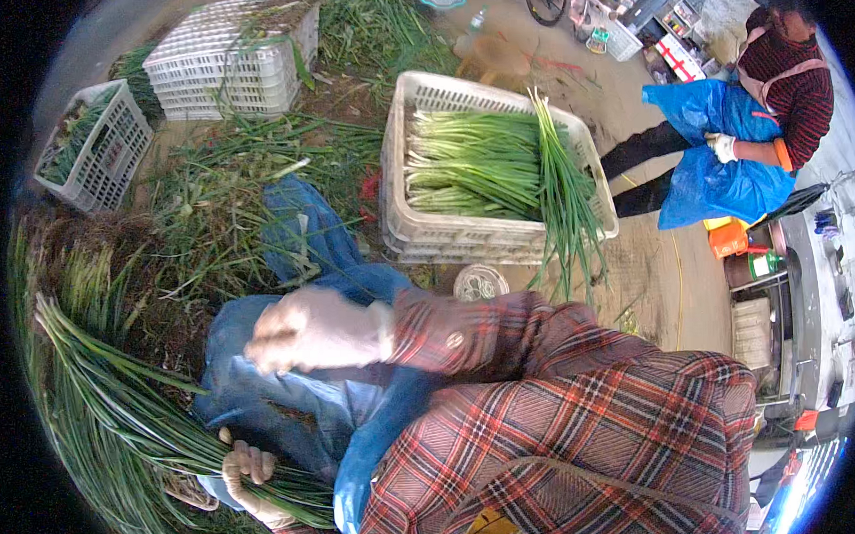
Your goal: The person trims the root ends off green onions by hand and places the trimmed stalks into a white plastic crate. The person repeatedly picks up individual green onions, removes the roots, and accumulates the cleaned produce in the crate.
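My left hand (247, 471), in a pale glove, is closed around a long bunch of green onions (128, 390) at the lower left. The white ends of that bunch point to the upper left, and its green tops pass under my plaid sleeve side. My right hand (317, 331), also in a pale glove, is blurred over the blue covering (239, 344) on my lap; its fingers are not clear. Beyond it, a white plastic crate (497, 229) holds rows of trimmed green onions (466, 160), with one bunch lying crosswise over them and hanging over the near rim.
More untrimmed green onions (88, 448) lie at the left. Leaf scraps (213, 183) cover the ground near stacked white crates (223, 76) and a smaller crate (113, 151). A small round tub (480, 283) stands by the big crate. A co-worker (781, 92) holds blue plastic at the upper right.
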`<action>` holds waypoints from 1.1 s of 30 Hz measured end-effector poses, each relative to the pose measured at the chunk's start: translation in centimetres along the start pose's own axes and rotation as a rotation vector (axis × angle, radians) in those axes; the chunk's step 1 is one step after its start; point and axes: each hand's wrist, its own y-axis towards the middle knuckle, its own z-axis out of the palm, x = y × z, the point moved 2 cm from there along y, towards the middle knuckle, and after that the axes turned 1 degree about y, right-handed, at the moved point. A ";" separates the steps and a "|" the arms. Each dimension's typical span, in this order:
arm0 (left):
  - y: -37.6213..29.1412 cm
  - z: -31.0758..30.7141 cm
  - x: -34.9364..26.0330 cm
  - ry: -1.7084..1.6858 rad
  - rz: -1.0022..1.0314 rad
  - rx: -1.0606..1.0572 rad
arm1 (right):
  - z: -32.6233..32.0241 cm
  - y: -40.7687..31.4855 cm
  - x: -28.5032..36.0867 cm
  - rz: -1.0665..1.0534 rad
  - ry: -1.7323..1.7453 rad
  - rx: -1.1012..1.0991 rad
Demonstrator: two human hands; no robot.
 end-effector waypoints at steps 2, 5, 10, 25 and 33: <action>-0.1 0.0 -0.4 0.021 -0.033 0.019 | -5.2 -3.8 -2.9 0.092 -0.006 -0.198; -0.6 1.3 -0.3 0.173 0.047 -0.079 | -12.3 -12.0 -11.3 0.197 -0.427 -0.604; -0.2 -0.1 -2.3 0.177 -0.081 0.088 | -16.2 -28.9 -30.5 0.727 -0.458 -0.983; -0.7 2.3 -3.8 0.503 -0.138 -0.323 | -15.5 -29.6 -50.0 1.237 -0.730 -0.630; -1.0 2.0 -5.2 0.507 -0.108 -0.339 | -17.0 -29.3 -53.9 1.149 -0.690 -0.567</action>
